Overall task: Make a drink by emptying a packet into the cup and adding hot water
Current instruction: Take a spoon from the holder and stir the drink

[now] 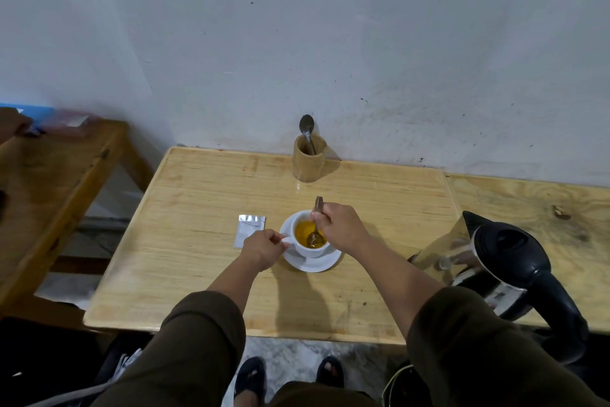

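A white cup (305, 249) stands on a white saucer (315, 264) in the middle of the wooden table (198, 208). Orange liquid (305, 230) fills the cup. My left hand (262, 249) pinches the cup's handle. My right hand (341, 226) grips a spoon (315, 236) by its brown handle, with the bowl dipped in the orange liquid. A silver packet (249, 228) lies flat on the table just left of the cup, partly behind my left hand.
A steel and black electric kettle (508, 264) sits at the right edge. A wooden holder (308, 160) with a second spoon (307, 126) stands by the wall. A wooden bench (49, 182) is at the left.
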Motion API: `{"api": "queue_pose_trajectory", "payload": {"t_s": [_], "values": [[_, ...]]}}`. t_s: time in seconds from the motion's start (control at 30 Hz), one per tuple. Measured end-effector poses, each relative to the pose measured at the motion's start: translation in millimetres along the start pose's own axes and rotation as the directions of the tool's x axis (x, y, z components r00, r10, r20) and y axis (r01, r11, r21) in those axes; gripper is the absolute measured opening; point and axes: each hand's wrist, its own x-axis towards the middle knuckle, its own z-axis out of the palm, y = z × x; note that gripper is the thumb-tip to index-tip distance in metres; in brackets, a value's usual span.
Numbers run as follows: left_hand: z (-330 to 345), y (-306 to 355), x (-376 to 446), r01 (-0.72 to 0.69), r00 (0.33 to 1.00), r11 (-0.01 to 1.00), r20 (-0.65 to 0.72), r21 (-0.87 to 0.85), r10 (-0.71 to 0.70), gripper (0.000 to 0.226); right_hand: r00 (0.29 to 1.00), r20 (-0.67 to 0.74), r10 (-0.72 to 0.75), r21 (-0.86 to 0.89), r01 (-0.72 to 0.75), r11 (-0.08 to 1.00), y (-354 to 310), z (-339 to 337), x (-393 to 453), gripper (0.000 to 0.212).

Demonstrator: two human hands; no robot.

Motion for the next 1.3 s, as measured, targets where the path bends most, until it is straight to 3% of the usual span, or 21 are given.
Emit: {"api": "queue_pose_trajectory", "payload": {"t_s": [0.13,0.4,0.67,0.93,1.17,1.3], "values": [[-0.1,-1.1,0.3,0.0,1.0,1.0,0.001,-0.007,0.0,0.041,0.999,-0.049,-0.009,-0.092,0.004,0.996,-0.2,-1.1,2.0,0.028],[-0.5,-1.4,0.8,0.002,1.0,1.0,0.006,-0.006,-0.002,0.041,1.0,0.016,-0.011,0.018,0.011,1.0,-0.9,2.3,-0.8,0.028],[-0.9,-0.9,1.4,0.006,1.0,1.0,0.007,-0.03,-0.005,0.04,0.999,-0.048,-0.013,-0.115,0.008,0.993,-1.1,-0.2,0.7,0.028],[-1.4,-1.7,1.3,-0.002,1.0,1.0,0.007,-0.026,0.002,0.04,1.0,0.026,0.0,0.016,0.0,1.0,-3.6,1.9,-0.6,0.028],[-1.4,-2.3,1.5,-0.006,1.0,1.0,0.002,-0.029,0.006,0.04,0.998,-0.055,0.001,-0.121,-0.008,0.993,-1.9,1.1,0.9,0.029],[-1.7,-2.9,2.6,-0.002,1.0,0.999,0.007,-0.039,0.002,0.039,0.998,-0.029,-0.053,-0.087,0.05,0.995,-1.0,1.6,2.1,0.028]]}}
